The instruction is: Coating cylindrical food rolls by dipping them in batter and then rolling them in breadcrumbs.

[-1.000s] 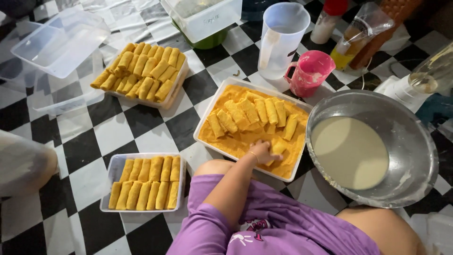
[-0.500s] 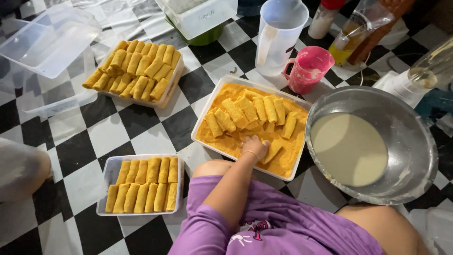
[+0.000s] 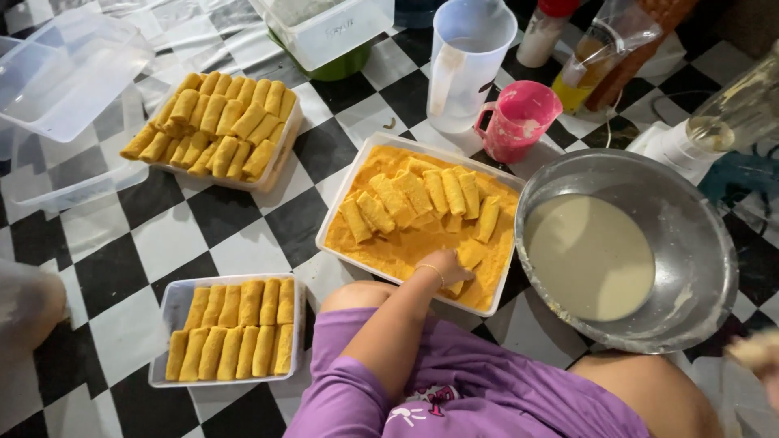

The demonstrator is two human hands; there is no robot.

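A black-and-white checkered floor (image 3: 243, 235) fills the scene, partly covered by clear plastic sheeting (image 3: 187, 32) at the top, under warm indoor light.

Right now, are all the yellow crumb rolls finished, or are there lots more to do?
Done: two clear plastic boxes hold coated rolls, one piled high, one with neat rows. In hand: the left hand presses a roll into the orange crumbs of the white rectangular tray, where about nine more lie. Left: pale batter sits in the round metal bowl, and an empty clear box waits. The right hand is blurred.
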